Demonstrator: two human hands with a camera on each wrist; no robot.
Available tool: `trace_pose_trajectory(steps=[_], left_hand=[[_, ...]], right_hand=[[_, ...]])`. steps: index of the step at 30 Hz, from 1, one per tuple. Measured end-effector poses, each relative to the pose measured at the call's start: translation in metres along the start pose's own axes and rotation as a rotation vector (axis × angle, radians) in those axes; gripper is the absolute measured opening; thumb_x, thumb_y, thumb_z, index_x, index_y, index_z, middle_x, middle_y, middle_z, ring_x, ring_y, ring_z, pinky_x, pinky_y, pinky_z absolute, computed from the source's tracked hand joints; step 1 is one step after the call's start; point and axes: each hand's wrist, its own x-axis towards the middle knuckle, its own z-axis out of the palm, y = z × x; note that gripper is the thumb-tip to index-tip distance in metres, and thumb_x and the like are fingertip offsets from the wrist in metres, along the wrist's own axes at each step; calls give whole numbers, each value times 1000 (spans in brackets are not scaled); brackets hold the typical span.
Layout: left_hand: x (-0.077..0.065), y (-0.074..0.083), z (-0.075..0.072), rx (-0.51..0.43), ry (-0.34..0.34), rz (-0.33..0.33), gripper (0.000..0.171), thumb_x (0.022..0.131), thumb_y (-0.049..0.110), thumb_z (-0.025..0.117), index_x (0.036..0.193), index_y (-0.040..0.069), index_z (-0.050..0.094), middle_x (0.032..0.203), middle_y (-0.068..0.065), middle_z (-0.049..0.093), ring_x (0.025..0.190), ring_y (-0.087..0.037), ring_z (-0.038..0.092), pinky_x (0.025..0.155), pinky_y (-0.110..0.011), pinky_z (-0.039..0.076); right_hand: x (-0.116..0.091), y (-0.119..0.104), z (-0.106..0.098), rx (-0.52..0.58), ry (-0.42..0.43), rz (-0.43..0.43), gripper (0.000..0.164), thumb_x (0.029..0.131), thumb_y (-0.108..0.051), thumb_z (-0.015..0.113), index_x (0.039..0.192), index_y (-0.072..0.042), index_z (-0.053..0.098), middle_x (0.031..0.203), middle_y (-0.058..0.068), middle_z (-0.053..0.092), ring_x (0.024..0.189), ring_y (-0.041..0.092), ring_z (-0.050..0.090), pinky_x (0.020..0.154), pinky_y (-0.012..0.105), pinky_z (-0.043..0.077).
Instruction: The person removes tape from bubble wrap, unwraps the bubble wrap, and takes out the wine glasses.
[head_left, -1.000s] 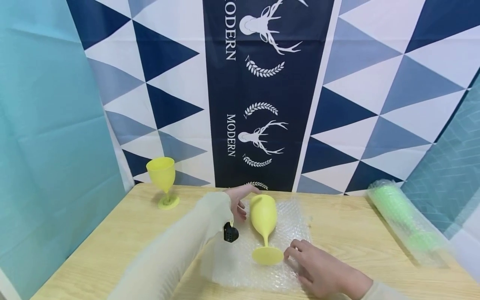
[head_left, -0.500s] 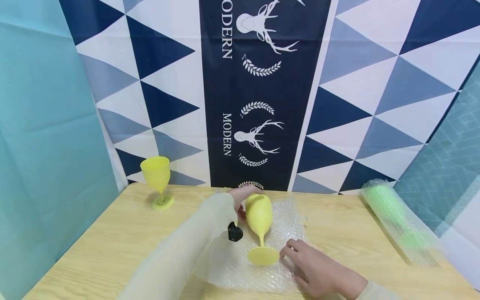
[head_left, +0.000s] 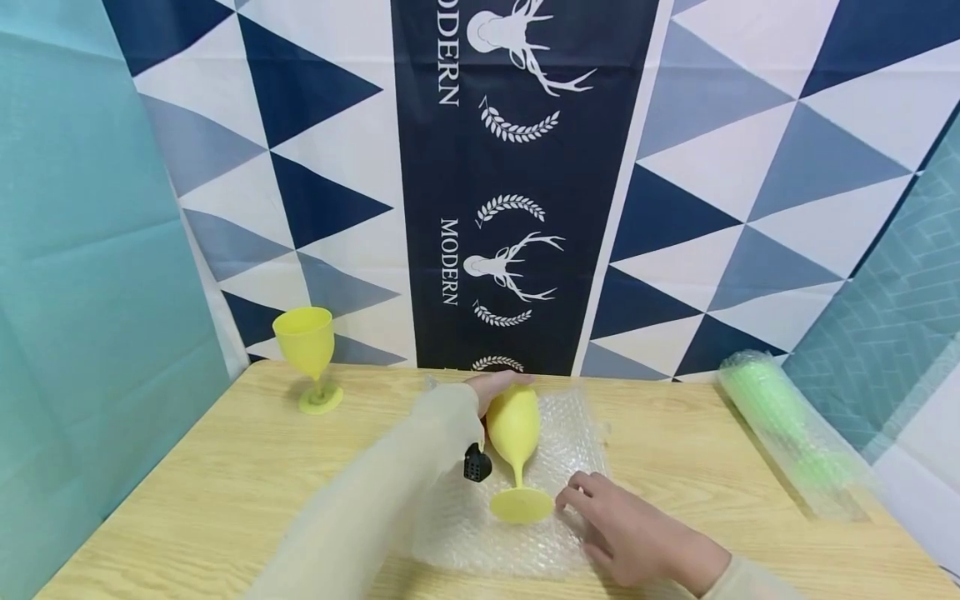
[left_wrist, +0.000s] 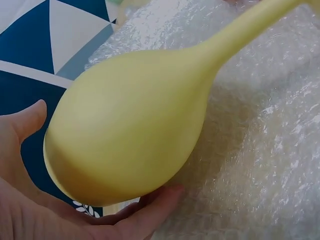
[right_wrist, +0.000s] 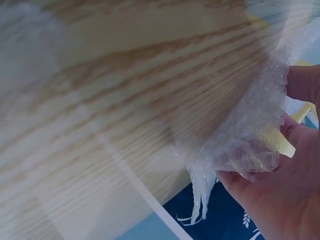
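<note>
A yellow goblet (head_left: 513,425) lies on its side on a sheet of bubble wrap (head_left: 480,533), bowl away from me and foot toward me. My left hand (head_left: 491,392) cups the bowl at its rim end. In the left wrist view its fingers (left_wrist: 150,212) curve under the bowl (left_wrist: 130,120), while the thumb stands at the rim side. Close to the right of the foot, my right hand (head_left: 622,529) holds the wrap's edge. The right wrist view has bubble wrap (right_wrist: 245,135) between that hand's thumb and fingers.
Another yellow goblet (head_left: 306,350) stands upright at the table's back left. On the right, a green goblet-shaped thing in bubble wrap (head_left: 787,433) lies on the wooden table (head_left: 187,500). A patterned cloth (head_left: 495,167) hangs behind the table. A small black device (head_left: 476,464) sits at my left wrist.
My left hand has moved right, up to the lying goblet, and its fingers have gone round the bowl. The right hand has stayed by the foot. The head view has shifted slightly.
</note>
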Motion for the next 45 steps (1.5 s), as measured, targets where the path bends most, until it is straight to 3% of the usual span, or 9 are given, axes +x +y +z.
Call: trace_pose_trajectory(steps=[7,9,15,22,27,33,45], left_hand=[[1,3,-3,42,-39,80,66,74,47,73,123,9,52,108,-9,59,96,-23,56,94,-37,49],[1,4,-2,37,-65,82,62,75,45,73,122,9,53,106,-9,60,94,-22,56,91,-34,50],[-1,5,2,12,-41,38,61,71,43,74,117,9,53,97,-7,59,88,-22,56,84,-34,50],[-3,5,6,38,-48,83,50,74,47,68,106,11,54,86,-4,54,78,-20,52,69,-30,45],[-10,2,10,44,-21,149,53,73,53,68,104,12,57,85,-3,56,76,-19,54,64,-30,46],[-18,-1,15,47,41,173,59,65,57,74,99,12,59,82,-3,59,74,-18,56,63,-28,47],[-38,-1,14,31,150,209,84,61,60,76,120,7,49,95,-6,55,83,-20,53,69,-30,44]], right_hand=[[9,-6,-5,13,-34,30,43,81,-18,71,120,-24,54,113,-8,52,94,3,47,83,28,52],[9,-6,-6,7,-41,42,43,81,-19,71,120,-24,54,113,-7,53,93,3,47,82,28,52],[6,-4,-6,10,-57,52,42,83,-20,70,121,-26,53,114,-8,53,93,3,46,82,28,52],[2,-2,-6,24,-46,48,42,83,-19,70,121,-26,53,113,-8,52,91,2,44,79,26,50],[0,-2,-5,27,-42,50,42,82,-18,70,120,-25,53,112,-9,52,90,1,44,79,26,50],[-5,-3,-1,42,-54,55,39,83,-18,69,118,-25,54,110,-10,51,88,-1,43,77,24,50],[-5,-3,-1,21,4,5,39,82,-18,70,118,-24,55,108,-10,49,87,-2,41,73,20,44]])
